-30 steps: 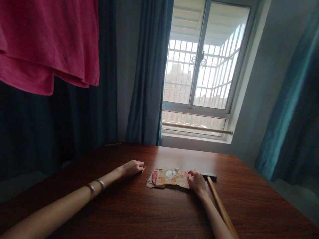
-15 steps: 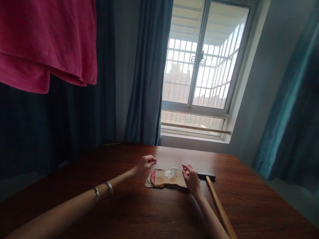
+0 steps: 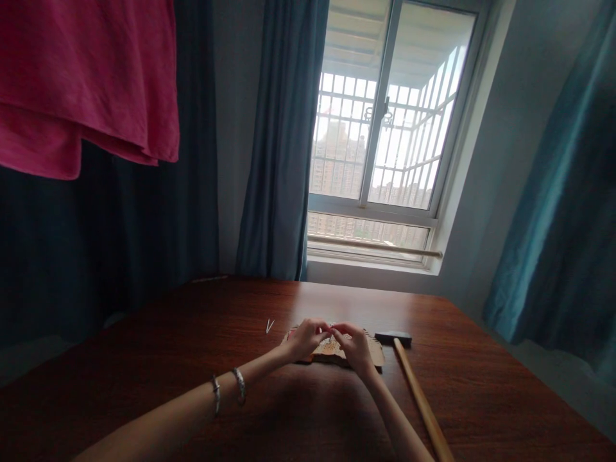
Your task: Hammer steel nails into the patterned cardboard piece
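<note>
My left hand (image 3: 308,338) and my right hand (image 3: 355,346) meet over a dotted, ragged-edged cardboard piece (image 3: 331,350) lying on the table. Thumbs and fingers of both are pinched together around a thin upright nail (image 3: 330,335), whose upper end the fingertips cover. The hands hide much of the cardboard's top, including the nails standing in it. To the left of the cardboard, a couple of loose nails (image 3: 269,326) lie on the wood. A hammer (image 3: 418,391) with a dark head and wooden handle rests close to my right forearm.
The brown wooden table (image 3: 240,410) reaches back towards a barred window (image 3: 380,205). Blue curtains (image 3: 279,160) hang on both sides. A pink cloth (image 3: 120,83) hangs at the upper left.
My left hand has moved right and down over the cardboard, carrying a nail. The right hand has come left to meet it, its fingers closing. The view has shifted slightly.
</note>
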Demonstrator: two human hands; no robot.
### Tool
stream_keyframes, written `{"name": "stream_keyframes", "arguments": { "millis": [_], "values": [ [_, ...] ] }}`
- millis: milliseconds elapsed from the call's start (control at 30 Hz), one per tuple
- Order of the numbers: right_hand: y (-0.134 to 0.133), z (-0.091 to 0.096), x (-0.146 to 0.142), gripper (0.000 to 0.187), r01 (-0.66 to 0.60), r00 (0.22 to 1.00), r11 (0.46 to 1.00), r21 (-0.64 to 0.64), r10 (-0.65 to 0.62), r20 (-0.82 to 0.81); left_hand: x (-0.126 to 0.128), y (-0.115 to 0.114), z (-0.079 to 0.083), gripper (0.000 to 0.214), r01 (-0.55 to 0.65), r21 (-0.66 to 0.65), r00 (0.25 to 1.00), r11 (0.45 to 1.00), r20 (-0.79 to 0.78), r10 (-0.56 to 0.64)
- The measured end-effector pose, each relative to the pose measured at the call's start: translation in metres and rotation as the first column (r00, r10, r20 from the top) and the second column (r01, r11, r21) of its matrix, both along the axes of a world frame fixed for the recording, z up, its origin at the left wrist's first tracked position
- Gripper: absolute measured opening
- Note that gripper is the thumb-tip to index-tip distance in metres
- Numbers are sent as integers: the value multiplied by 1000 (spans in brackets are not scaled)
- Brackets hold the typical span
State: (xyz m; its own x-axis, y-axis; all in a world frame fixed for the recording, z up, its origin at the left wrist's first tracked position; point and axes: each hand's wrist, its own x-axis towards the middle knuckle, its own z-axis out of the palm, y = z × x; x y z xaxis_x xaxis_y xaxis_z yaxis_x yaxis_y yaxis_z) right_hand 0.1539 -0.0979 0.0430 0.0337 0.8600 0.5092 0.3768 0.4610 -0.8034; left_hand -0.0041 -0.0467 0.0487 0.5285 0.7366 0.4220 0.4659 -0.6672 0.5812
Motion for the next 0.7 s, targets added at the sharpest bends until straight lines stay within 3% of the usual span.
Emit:
{"name": "stream_keyframes", "arguments": {
  "millis": [167,267,467,600,700],
  "values": [
    [14,-8,19,39,68,983,995,-73,-79,-169,3,7,16,27,-71,4,992,997,101,70],
    [24,-14,31,40,172,967,981,-91,-186,-175,5,20,18,27,-161,-86,961,983,214,176],
    [40,-25,35,33,223,974,974,-47,-224,-15,22,44,-5,38,-85,-401,883,912,394,255],
    [45,-32,32,29,198,980,978,-65,-197,17,30,48,-20,45,-51,-470,837,881,462,295],
    [46,-37,31,27,191,981,979,-74,-188,34,32,48,-26,48,-43,-499,856,866,428,290]
  ]
}}
